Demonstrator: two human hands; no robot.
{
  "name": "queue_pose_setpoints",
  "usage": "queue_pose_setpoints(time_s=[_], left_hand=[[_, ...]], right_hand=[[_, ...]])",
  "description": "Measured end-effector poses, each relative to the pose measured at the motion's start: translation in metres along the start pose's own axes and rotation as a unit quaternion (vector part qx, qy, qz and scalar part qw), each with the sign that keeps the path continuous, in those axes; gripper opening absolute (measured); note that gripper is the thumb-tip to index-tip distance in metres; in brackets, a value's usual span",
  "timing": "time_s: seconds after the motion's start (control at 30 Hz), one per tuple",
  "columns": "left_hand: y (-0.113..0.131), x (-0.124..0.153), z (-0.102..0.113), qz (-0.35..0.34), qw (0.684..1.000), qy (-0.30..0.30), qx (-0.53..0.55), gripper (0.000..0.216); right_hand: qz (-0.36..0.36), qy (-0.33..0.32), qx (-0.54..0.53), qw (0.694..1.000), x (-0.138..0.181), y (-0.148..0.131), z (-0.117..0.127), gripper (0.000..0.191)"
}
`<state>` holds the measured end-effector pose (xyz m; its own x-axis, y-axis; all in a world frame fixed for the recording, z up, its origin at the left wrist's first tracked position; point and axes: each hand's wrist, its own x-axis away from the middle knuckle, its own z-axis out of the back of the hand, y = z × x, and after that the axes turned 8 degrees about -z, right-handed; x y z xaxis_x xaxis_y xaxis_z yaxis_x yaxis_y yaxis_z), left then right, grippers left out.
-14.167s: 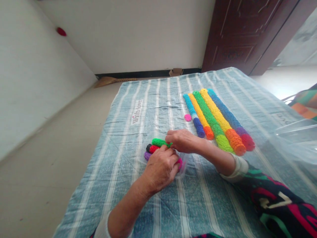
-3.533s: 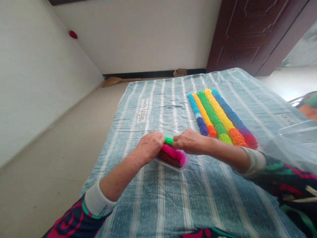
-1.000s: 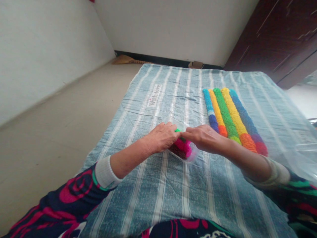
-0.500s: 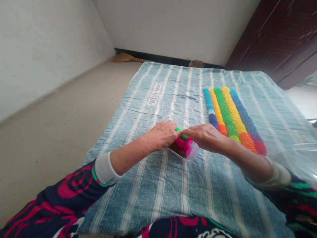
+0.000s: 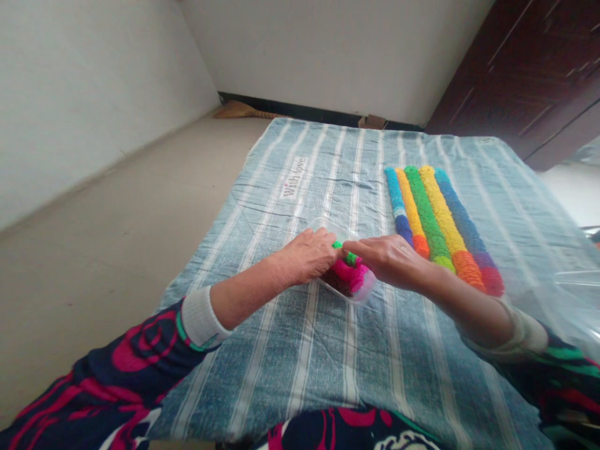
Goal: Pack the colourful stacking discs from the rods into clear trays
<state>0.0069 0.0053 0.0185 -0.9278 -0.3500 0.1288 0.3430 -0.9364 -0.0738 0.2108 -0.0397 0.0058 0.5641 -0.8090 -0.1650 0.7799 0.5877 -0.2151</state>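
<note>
I have my left hand (image 5: 314, 255) and right hand (image 5: 384, 257) at the clear box (image 5: 366, 292), beside its green roll (image 5: 351, 258), each grip's closure unclear. Coloured rows (image 5: 425, 219) lie at two o'clock.

Navy sleeves (image 5: 135, 359) with magenta swirls and green edging, pale grey cuffs (image 5: 203, 317), matching navy garment front (image 5: 323, 432), bare left hand (image 5: 309, 254), bare right hand (image 5: 385, 256)

Looks like a home — lettered tablecloth (image 5: 276, 350) (striped), broom (image 5: 234, 110), panelled door (image 5: 529, 75).
</note>
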Motion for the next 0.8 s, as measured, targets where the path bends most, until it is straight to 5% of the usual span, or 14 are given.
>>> queue_pose_setpoints(time_s=[0.6, 0.8], left_hand=[[0.0, 0.001, -0.001, 0.035, 0.998, 0.002, 0.047, 0.021], [-0.002, 0.002, -0.009, 0.034, 0.996, 0.065, 0.055, 0.022]], right_hand=[[-0.026, -0.078, 0.045, 0.996, -0.009, -0.005, 0.005, 0.025], [-0.036, -0.054, 0.037, 0.997, -0.006, -0.004, 0.011, 0.029]])
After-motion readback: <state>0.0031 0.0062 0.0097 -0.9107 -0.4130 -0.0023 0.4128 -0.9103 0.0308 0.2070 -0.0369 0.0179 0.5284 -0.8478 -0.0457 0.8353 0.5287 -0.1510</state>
